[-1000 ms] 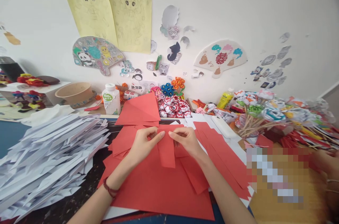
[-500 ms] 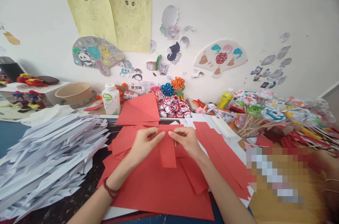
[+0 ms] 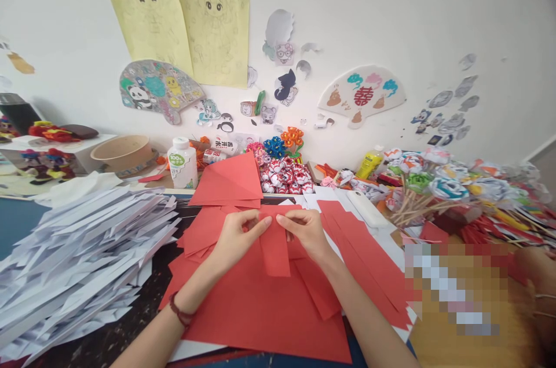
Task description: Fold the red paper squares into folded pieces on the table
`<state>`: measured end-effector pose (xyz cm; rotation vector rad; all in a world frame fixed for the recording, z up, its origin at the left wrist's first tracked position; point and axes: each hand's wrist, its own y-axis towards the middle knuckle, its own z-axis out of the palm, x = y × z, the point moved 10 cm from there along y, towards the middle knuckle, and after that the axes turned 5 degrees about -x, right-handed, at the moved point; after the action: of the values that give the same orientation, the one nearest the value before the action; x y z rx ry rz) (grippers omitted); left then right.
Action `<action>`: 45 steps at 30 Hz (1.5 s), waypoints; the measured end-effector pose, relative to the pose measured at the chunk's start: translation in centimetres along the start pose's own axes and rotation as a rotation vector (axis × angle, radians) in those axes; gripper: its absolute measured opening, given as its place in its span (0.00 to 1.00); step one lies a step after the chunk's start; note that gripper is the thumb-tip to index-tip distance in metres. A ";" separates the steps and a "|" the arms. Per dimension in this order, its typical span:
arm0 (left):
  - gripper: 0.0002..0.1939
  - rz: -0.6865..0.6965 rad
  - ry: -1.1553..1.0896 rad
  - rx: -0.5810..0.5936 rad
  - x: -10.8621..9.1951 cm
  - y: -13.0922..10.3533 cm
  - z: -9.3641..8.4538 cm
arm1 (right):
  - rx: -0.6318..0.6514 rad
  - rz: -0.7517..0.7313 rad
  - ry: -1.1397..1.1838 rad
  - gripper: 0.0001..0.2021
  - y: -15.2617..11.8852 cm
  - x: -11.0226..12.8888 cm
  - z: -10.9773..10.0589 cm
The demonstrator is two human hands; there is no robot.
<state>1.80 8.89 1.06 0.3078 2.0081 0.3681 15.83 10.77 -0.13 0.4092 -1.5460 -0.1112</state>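
Note:
A narrow strip of red paper (image 3: 275, 249) hangs upright between my two hands, its top edge pinched. My left hand (image 3: 238, 234) grips the top left part between thumb and fingers, a dark red band round that wrist. On the right part, the thumb and fingers of my right hand (image 3: 306, 232) close in the same way, with the two thumb tips almost meeting. Beneath the hands lies a large red paper sheet (image 3: 260, 321), with smaller red pieces (image 3: 319, 290) scattered over it. How the strip's top is folded is hidden by my fingers.
Folded white paper strips (image 3: 82, 263) are heaped at the left. Long red sheets (image 3: 365, 258) lie at the right. Along the back stand a white bottle (image 3: 182, 168) and red-and-white paper balls (image 3: 286, 177). Paper flowers on sticks (image 3: 417, 182) fill the right, near another person's hand (image 3: 538, 275).
Both hands keep the same pinch on the red paper strip, nearly still. The other person's hand at the far right has shifted slightly.

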 end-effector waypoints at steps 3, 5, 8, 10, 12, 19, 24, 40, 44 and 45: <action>0.24 0.006 -0.001 -0.005 0.0 0.0 0.0 | -0.002 0.003 0.007 0.15 0.0 0.1 0.0; 0.24 0.007 -0.014 -0.009 0.0 0.0 0.0 | -0.009 0.006 0.008 0.14 0.0 0.1 0.0; 0.23 0.004 -0.048 -0.022 0.0 -0.1 -0.1 | -0.020 0.009 0.003 0.14 0.0 -0.1 -0.1; 0.20 -0.007 -0.090 -0.032 0.0 -0.1 -0.2 | -0.027 0.009 0.000 0.14 0.1 -0.2 -0.2; 0.15 -0.025 -0.143 -0.037 0.1 -0.1 -0.4 | -0.032 0.009 0.000 0.14 0.1 -0.2 -0.3; 0.16 -0.088 -0.208 -0.017 0.7 -0.1 -0.2 | -0.045 0.006 -0.016 0.15 0.0 -0.1 -0.5; 0.19 -0.030 -0.062 -0.092 0.5 -0.1 -0.7 | -0.087 -0.040 -0.114 0.16 0.0 0.2 -0.8; 0.19 -0.170 -0.283 0.012 1.6 -0.1 0.6 | -0.131 -0.093 -0.183 0.17 -0.1 0.9 -0.9; 0.20 -0.187 -0.331 0.055 1.4 -0.2 1.1 | -0.127 -0.084 -0.165 0.17 -0.1 0.8 -0.9; 0.20 -0.184 -0.334 0.064 1.4 -0.2 1.2 | -0.126 -0.085 -0.158 0.17 -0.1 0.8 -0.9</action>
<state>2.22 9.38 -0.62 0.2066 1.7046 0.1259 16.77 10.63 0.63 0.3729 -1.6670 -0.3117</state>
